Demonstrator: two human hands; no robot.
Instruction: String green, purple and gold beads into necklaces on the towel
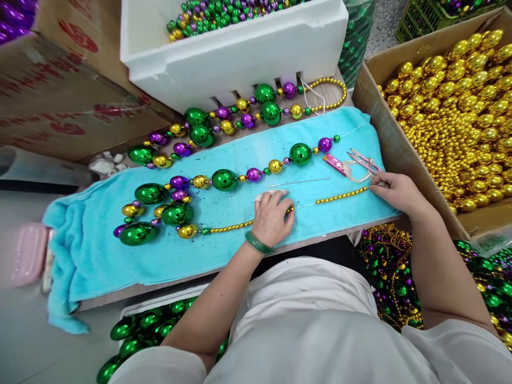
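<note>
Lying palm down, the left hand (274, 220) arches its fingers over a run of small gold beads on the bead strand (224, 180); whether these fingers grip the run cannot be told. One green bangle (259, 244) encircles the wrist. The right hand (402, 193) reaches inward, thumb and forefinger pinched at the outer end of a short gold-bead row (341, 196). Between the two sets of fingers lie this row and one bare stretch of thread (304, 206). Leftward of and beyond the left fingers, the strand doubles back across one blue towel (216, 256), showing five large green beads, five purple and five of the bigger gold ones. Just beyond the left fingers rests one needle (300, 182); just beyond the right fingers, one pair of scissors (365, 161) and one pink strip (335, 164). Farther beyond both, one second strand (270, 113), with five large green beads visible, lies folded on the desk (120, 295) beside one white foam box (248, 69). Rightward of the right fingers stands one cardboard box (408, 160) of gold beads.
</note>
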